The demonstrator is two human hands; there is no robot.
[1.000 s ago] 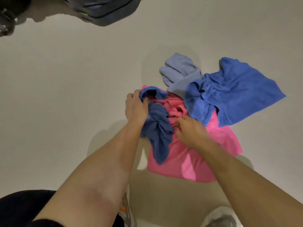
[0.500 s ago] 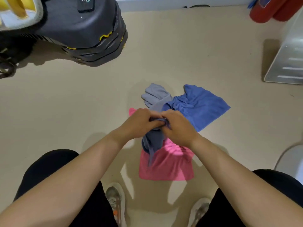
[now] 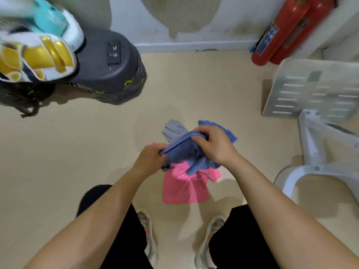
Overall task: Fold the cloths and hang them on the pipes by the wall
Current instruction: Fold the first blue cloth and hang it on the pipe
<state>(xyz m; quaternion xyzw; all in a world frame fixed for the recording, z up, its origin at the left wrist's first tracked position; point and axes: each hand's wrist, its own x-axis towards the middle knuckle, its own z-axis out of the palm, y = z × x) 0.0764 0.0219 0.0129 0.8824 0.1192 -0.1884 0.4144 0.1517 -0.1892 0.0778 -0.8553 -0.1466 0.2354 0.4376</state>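
The left hand (image 3: 150, 160) pinched one end of the dark blue cloth (image 3: 182, 152) and the right hand (image 3: 215, 146) gripped the other, the edge stretched between them. Below it, a pink cloth (image 3: 184, 189) and a grey cloth (image 3: 173, 129) lay on the floor (image 3: 77, 152).

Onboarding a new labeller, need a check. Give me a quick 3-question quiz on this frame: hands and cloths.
1. True or false: the left hand and the right hand both grip the dark blue cloth.
2. Pick one: which colour is the cloth lying nearest the person's shoes? A pink, B grey, C bright blue.
3. Count: how many cloths lie on the floor, not held?

Key
1. True.
2. A, the pink cloth.
3. Three.
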